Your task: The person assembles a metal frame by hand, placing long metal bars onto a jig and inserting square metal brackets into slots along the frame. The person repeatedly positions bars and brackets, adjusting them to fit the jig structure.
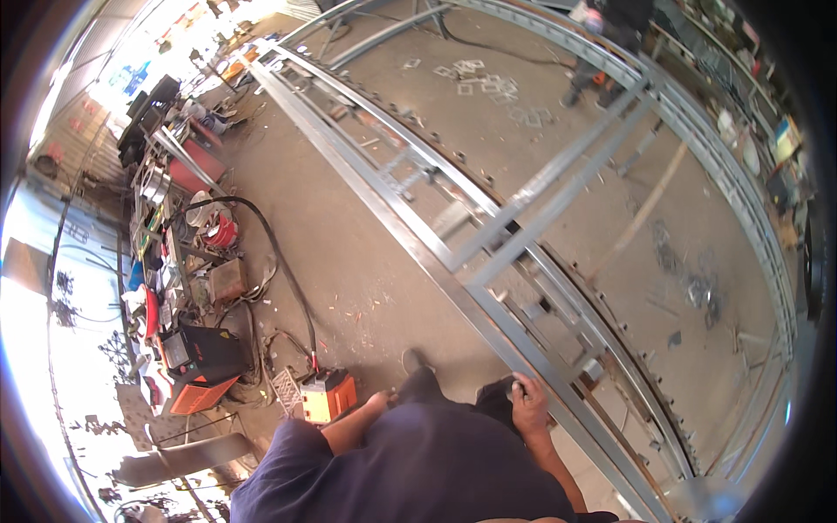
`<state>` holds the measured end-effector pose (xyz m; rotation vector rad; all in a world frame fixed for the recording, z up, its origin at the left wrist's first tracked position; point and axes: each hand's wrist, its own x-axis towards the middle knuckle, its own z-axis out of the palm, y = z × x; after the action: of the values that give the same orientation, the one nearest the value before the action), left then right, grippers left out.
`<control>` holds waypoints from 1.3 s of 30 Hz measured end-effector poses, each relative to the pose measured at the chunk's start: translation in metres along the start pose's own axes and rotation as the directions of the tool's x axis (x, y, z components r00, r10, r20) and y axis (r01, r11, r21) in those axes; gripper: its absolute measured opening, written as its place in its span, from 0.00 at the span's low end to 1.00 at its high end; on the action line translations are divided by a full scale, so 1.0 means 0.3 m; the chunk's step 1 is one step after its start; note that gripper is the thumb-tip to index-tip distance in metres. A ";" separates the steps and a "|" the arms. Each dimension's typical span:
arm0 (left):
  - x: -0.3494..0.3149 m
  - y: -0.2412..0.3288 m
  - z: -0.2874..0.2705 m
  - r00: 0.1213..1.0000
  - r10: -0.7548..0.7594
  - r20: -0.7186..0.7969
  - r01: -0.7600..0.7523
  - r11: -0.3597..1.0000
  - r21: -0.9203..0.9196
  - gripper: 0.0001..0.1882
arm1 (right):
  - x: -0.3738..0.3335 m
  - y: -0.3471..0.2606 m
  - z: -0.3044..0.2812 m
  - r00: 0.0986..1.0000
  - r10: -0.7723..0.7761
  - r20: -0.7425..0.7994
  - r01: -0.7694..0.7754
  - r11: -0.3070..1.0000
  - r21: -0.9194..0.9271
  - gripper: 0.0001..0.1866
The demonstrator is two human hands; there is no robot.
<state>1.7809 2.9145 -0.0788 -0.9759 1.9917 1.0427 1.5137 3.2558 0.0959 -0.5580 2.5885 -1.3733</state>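
Note:
My right hand (529, 403) is beside my dark trouser leg (494, 399), close to the near grey steel beam (493, 331) of a large welded frame. Its fingers are curled in; whatever they may hold is too small to make out. Low at my left side, my left hand (382, 401) hangs by my other leg, between my body and an orange and yellow machine (329, 397). The fingers of that hand are mostly hidden. A thick black cable (283, 244) runs up from the machine toward the cluttered bench.
Cross beams (558, 179) join the frame's straight side to its curved far rail (741, 166). Left stands a black and orange machine (207, 357) by a cluttered bench (166, 235). Flat metal pieces (497, 84) lie on the floor. Another person (610, 39) stands at the far right.

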 end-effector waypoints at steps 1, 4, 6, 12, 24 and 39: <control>0.019 -0.047 -0.037 1.000 0.027 -0.010 -0.028 0.999 -0.019 0.26 | 0.025 -0.023 0.079 0.997 -0.072 0.012 0.072 0.997 -0.025 0.13; 0.071 -0.202 -0.145 0.999 0.009 0.048 -0.005 0.997 -0.077 0.29 | 0.111 -0.108 0.314 0.997 0.039 0.065 -0.040 0.999 0.017 0.13; 0.063 -0.242 -0.264 0.999 0.010 0.049 -0.004 0.991 -0.136 0.31 | 0.164 -0.208 0.430 0.932 0.321 0.168 -0.336 0.939 0.071 0.14; -0.029 -0.409 -0.502 0.998 -0.015 -0.056 -0.010 0.914 -0.406 0.36 | 0.344 -0.426 0.851 0.865 0.223 0.450 -0.256 0.966 0.013 0.16; 0.205 -0.677 -0.942 0.957 -0.263 -0.125 0.110 0.724 -0.681 0.31 | 0.910 -0.736 1.590 0.690 0.102 0.717 -0.031 0.993 -0.112 0.22; 0.712 -0.800 -2.050 0.869 -0.472 -0.150 0.135 0.517 -0.845 0.24 | 2.312 -1.540 2.453 0.830 -0.018 0.558 0.099 0.988 -0.115 0.25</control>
<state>1.7450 2.2216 -0.0626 -2.0869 1.4123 1.7129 1.2192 2.1838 0.0833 -0.9105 2.1999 -0.8649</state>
